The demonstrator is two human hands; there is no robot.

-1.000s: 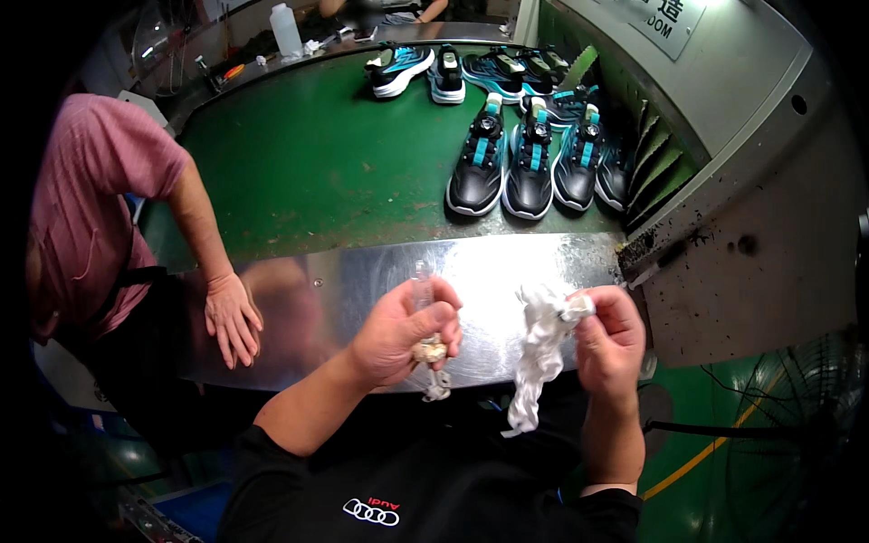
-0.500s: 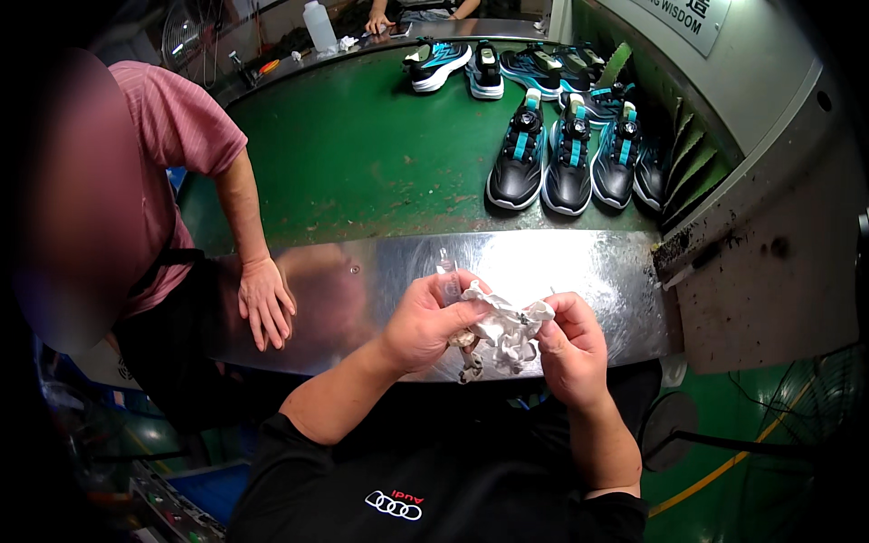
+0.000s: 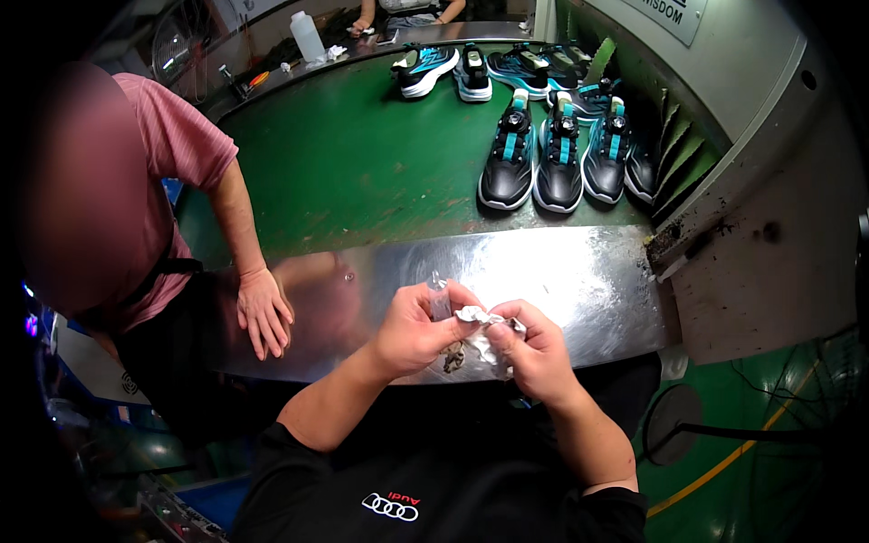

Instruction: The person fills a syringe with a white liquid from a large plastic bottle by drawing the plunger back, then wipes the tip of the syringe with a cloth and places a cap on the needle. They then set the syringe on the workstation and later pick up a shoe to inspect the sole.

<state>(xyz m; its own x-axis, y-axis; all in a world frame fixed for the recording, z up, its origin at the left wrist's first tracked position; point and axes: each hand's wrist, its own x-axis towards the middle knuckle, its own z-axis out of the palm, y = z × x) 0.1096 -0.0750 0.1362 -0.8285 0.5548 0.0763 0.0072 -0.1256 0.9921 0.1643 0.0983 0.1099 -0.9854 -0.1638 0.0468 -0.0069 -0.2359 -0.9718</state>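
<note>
Over the near edge of the smooth, shiny metal ledge (image 3: 561,271), the left hand (image 3: 412,335) clasps a slim, transparent bottle (image 3: 439,299) and, with the right hand (image 3: 536,351), pinches a crumpled, creased white cloth (image 3: 481,345).

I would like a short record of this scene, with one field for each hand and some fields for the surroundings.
Left hand: grips a clear tube
Right hand: pinches a crumpled white piece, cloth or paper unclear, close against the left hand
Near surface: shiny metal ledge
Beyond it: green surface with black-and-blue shoes toward the far and right sides
Co-worker's hand: on the ledge, at left
</note>
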